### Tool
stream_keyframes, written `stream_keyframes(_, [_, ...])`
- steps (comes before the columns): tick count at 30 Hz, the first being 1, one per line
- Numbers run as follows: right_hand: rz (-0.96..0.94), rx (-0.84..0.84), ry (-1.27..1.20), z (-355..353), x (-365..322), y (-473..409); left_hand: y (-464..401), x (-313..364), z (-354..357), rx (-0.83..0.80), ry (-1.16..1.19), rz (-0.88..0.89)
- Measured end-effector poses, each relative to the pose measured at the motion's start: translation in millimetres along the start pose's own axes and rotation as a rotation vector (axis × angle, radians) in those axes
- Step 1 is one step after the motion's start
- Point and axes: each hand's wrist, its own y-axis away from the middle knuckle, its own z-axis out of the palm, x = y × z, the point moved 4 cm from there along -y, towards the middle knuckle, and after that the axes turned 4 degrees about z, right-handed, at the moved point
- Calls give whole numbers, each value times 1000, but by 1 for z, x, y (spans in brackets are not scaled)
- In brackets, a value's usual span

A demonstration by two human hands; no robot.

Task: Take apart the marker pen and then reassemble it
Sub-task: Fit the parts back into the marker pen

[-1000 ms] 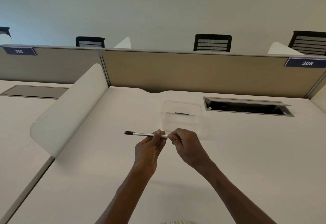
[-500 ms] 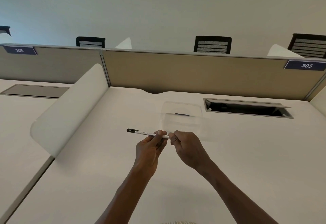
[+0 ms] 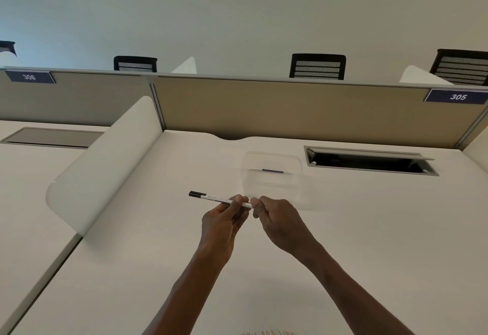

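A: Above the table, a little nearer than the clear tray, the pen is held level in the air, black end pointing away to the left of the tray.

B: Who has it?

A: Both hands. The left hand is closed on the white barrel near its right end, thumb over, fingers under. The right hand is pinched shut at that very end of the pen; what sits under its fingertips, a cap or a plug, I cannot tell, since the fingers hide it.

B: How would you expect it to handle?

A: Light and stiff, I'd judge: a thin plastic tube that won't bend much but could crack if levered sideways. The barrel looks smooth, so likely slippery under a straight pull. Better to grip close to the joint, as the left hand does, and pull or twist along the pen's own line.

B: And the risk?

A: A small end piece may come free suddenly and fly off, or a tip may smear ink. Keeping the hands close together should limit that.

B: Anything near the tray?

A: It holds one small dark strip. Right of the tray an open cable hatch is cut into the table, a poor place to drop loose parts.
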Motion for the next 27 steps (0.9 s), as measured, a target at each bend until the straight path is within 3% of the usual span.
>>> stream_keyframes(8, [-185,77,259,-2,-7,5,-1,-1,-2,4,15,-11])
stream_keyframes(13, [79,-37,-59,4,-1,-1,0,0,-2,-18,5,5])
stream_keyframes(17, [-90,30,195,-1,-5,7,0,2,-5,-3,33,8])
stream_keyframes(21, [-207,74,278,1,-6,8,0,1,-6,2,43,-8])
stream_keyframes(23, [-153,70,202,1,-6,6,1,0,-6,-1,40,-10])
stream_keyframes(27, [157,-37,-265,8,1,0,1,3,-5,-11,-1,11])
